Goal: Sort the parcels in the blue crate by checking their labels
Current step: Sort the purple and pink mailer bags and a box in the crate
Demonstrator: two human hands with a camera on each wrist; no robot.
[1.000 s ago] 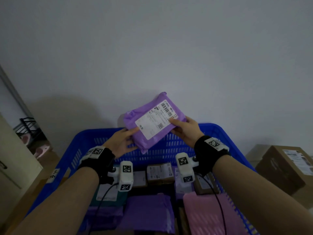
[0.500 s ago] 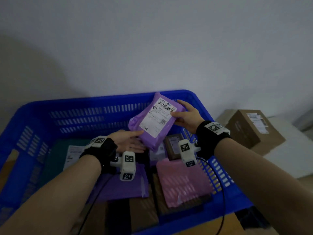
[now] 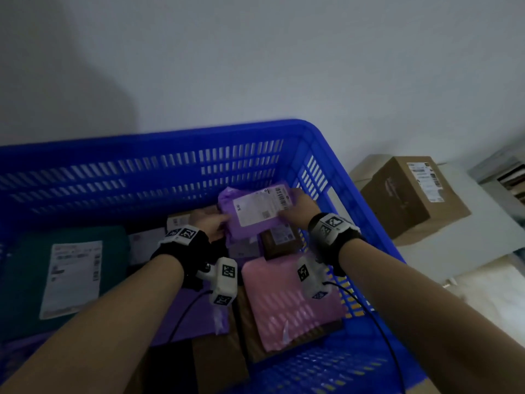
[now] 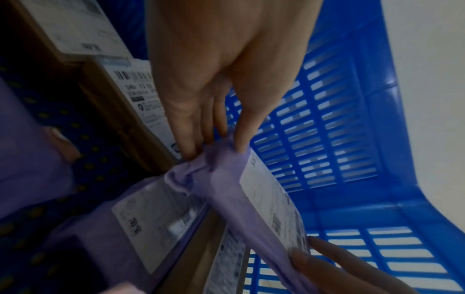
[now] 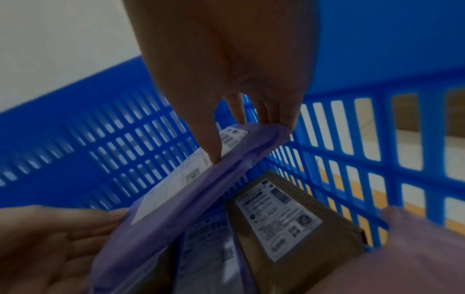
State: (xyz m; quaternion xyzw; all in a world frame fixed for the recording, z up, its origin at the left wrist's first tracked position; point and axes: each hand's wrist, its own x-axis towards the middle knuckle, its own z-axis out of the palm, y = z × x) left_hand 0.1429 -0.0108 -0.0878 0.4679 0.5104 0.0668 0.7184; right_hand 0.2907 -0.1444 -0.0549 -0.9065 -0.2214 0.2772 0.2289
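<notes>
Since half a second ago the purple parcel (image 3: 257,214) has come down from rim height into the far right corner of the blue crate (image 3: 142,177), and it now lies nearly flat, label up, low over the parcels already there. A second ago it was held up in front of the wall, above the crate's far rim.

Both hands still hold it. The left hand (image 3: 211,223) pinches the bunched left end of the bag, fingers under and thumb on top, as the left wrist view shows. The right hand (image 3: 298,207) grips the right edge, thumb pressed on the label and fingers curled beneath.

The parcel is a soft lilac plastic mailer, wrinkled at the left end. Its white label (image 3: 262,209) covers most of the top face, with a barcode toward the crate's right wall and a small square code nearer the middle.

Directly under it in the crate sits a small brown box (image 3: 281,240) with its own white label, against the right wall. Nearer the crate's front lies a pink mailer (image 3: 287,300), and toward the crate's left side a teal parcel (image 3: 25,280).
</notes>
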